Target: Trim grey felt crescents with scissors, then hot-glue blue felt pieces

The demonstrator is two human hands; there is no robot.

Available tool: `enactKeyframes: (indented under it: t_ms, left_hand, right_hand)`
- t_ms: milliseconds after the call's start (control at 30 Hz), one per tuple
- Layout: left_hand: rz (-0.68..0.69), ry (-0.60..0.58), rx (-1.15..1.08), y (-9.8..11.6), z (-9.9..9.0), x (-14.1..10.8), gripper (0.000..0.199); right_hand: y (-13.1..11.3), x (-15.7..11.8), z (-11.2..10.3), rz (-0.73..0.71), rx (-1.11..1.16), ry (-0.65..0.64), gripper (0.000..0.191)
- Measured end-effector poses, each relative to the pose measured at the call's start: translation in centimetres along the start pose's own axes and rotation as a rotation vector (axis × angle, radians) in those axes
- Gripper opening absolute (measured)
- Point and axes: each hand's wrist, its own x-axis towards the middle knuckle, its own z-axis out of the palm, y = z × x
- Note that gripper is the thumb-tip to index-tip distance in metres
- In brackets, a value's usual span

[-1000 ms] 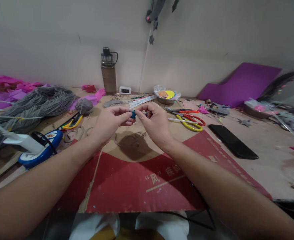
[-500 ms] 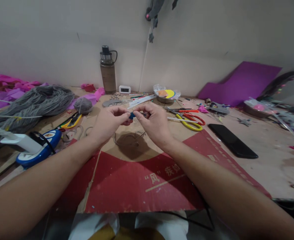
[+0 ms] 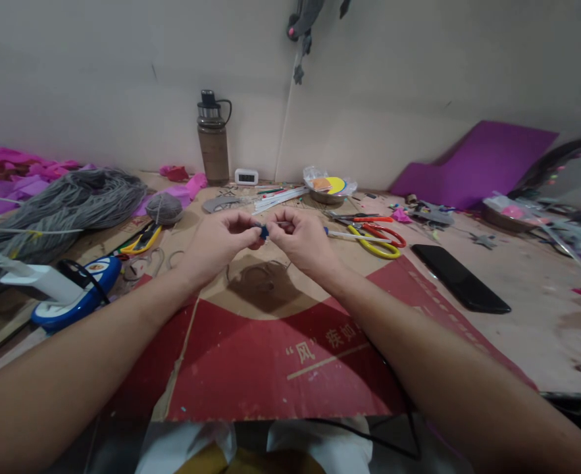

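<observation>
My left hand (image 3: 224, 238) is closed in a pinch over the middle of the cardboard, gripping a small dark blue piece (image 3: 264, 231) that looks soft. Most of the piece is hidden by the fingertips, so its kind is unclear. Close beside it, my right hand (image 3: 304, 240) has thumb and forefinger pressed together. A thin light strand (image 3: 281, 222) shows at those fingertips; whether it is thread, wire or a needle I cannot tell. Below both hands, the red and tan cardboard (image 3: 270, 368) carries their shadow and some thin loops of cord.
Scissors with yellow handles (image 3: 376, 245) and red-handled ones (image 3: 386, 232) lie right of my hands, near a black phone (image 3: 458, 278). Leftward are a grey yarn ball (image 3: 164, 208), a yellow cutter (image 3: 142, 240) and a blue device (image 3: 80, 296). Behind stands a bottle (image 3: 214, 148).
My right hand has shifted slightly and its fingers have turned, so the thin strand now shows at the tips. The left hand still pinches the blue piece, which has turned a little.
</observation>
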Motion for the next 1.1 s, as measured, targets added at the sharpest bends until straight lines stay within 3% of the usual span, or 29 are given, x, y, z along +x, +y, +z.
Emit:
enactKeyframes:
  t_ms: [133,300,700,900,1100]
  left_hand:
    - [-0.087,-0.101,-0.187,-0.5,-0.1,0.5,0.028]
    - [-0.229,-0.089,-0.288,-0.3,0.0,0.4,0.019]
    - [-0.180,-0.134,-0.196,-1.2,-0.3,0.7,0.010]
    - [-0.301,-0.151,-0.331,-0.4,-0.3,0.6,0.011]
    - [-0.325,-0.190,-0.393,-0.4,-0.5,0.7,0.014]
  right_hand:
    - [0.3,0.2,-0.3,0.143,0.165,0.037,0.018]
    - [0.7,0.1,-0.5,0.204,0.254,-0.019,0.022]
    - [0.5,-0.3,-0.1,0.203,0.241,-0.057,0.017]
    - [-0.1,-0.5,-0.3,0.358,0.357,-0.043,0.017]
    - [-0.3,-0.5,-0.5,0.446,0.414,-0.063,0.021]
